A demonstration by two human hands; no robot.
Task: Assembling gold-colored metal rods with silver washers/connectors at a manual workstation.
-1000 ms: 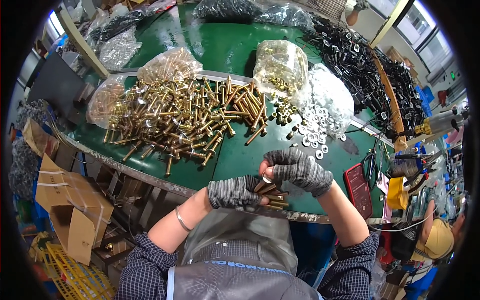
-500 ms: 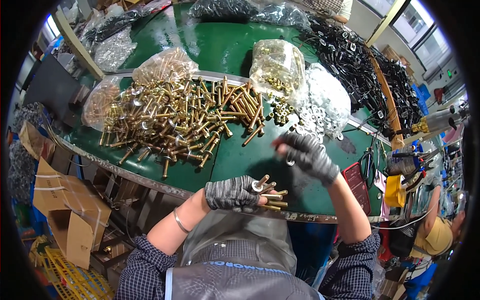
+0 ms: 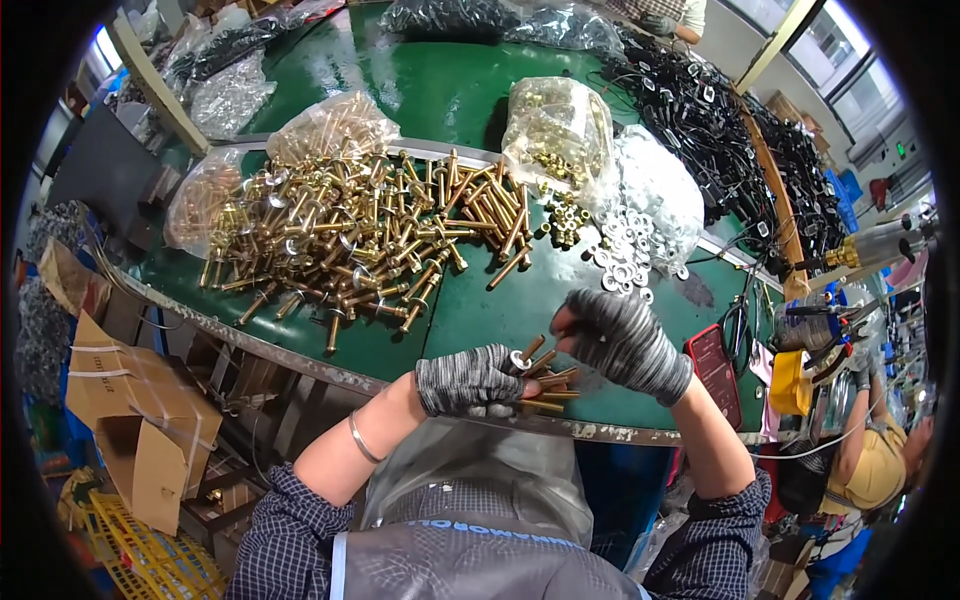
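Observation:
My left hand, in a grey striped fingerless glove, is closed around several brass-coloured bolts above the table's near edge. Their shanks stick out to the right, and a silver washer sits on one of them. Just right of these shanks is my gloved right hand, fingers curled in and pressed together; whatever they hold is hidden. Beyond it lie loose silver washers and a small heap of brass-coloured nuts. A large pile of bolts, many with washers on, spreads across the left of the green table.
Plastic bags of nuts and washers stand behind the heaps. On the right lie a red-edged phone, a yellow container and a hanging power tool. Black cables cover the far right. A cardboard box stands lower left.
My right hand has come back from beside the loose washers toward the bolts in my left hand. The left hand has barely moved and keeps its grip.

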